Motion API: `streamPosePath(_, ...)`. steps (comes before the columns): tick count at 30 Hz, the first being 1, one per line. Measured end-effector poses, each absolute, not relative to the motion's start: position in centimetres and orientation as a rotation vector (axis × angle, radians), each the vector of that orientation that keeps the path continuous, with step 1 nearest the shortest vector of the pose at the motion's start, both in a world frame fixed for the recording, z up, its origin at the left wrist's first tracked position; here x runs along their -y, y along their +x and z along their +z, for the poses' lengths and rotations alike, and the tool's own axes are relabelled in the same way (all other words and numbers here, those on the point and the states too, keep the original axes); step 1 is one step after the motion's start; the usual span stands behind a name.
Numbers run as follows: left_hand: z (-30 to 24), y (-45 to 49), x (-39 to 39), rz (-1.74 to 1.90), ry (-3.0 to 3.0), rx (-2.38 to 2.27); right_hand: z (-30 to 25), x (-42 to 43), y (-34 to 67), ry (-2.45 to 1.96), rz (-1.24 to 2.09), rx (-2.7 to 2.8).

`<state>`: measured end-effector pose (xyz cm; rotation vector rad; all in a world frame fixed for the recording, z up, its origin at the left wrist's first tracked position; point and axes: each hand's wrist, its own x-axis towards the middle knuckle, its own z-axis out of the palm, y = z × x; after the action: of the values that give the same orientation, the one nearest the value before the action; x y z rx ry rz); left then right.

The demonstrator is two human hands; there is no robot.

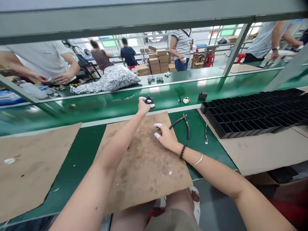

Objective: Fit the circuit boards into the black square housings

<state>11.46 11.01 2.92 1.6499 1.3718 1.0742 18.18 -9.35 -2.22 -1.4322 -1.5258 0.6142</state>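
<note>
Stretched out over the green belt, my left hand (143, 106) has its thumb and finger, tipped with white finger cots, around a small black part (150, 102) with a dark piece sticking up from it. My right hand (165, 136) hovers over the stained cardboard sheet (149, 173), fingers curved and apart, holding nothing; white cots cover two fingertips. Cutting pliers (185, 123) with dark handles lie spread just right of it, beside a thin tweezer-like tool (206, 134). Further along the belt are a small white, wired part (185, 100) and a black box-shaped case (202, 95).
Rows of black open cases (240, 120) cover the right side. Another cardboard sheet (36, 166) lies left. Across the belt is a bulging clear bag (117, 78) of parts. Co-workers stand opposite, one in a striped shirt (185, 41). A metal beam (154, 19) crosses overhead.
</note>
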Motion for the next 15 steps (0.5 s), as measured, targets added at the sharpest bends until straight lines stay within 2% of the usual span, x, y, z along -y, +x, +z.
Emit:
streamPosePath(8,2.3,13.8,-10.9,1.007,1.744,-1.568,-1.9,9.0,17.6,-1.52,0.611,1.531)
streamPosePath(12,4.1,17.3,-9.0,1.135,2.132,-1.471,-1.6,9.2,17.4,-1.638,0.538,1.638)
streamPosePath(15,4.0,21.8,-7.9,0.841,2.539,-1.229,-1.8,9.2,17.2,-1.627,0.478,1.682)
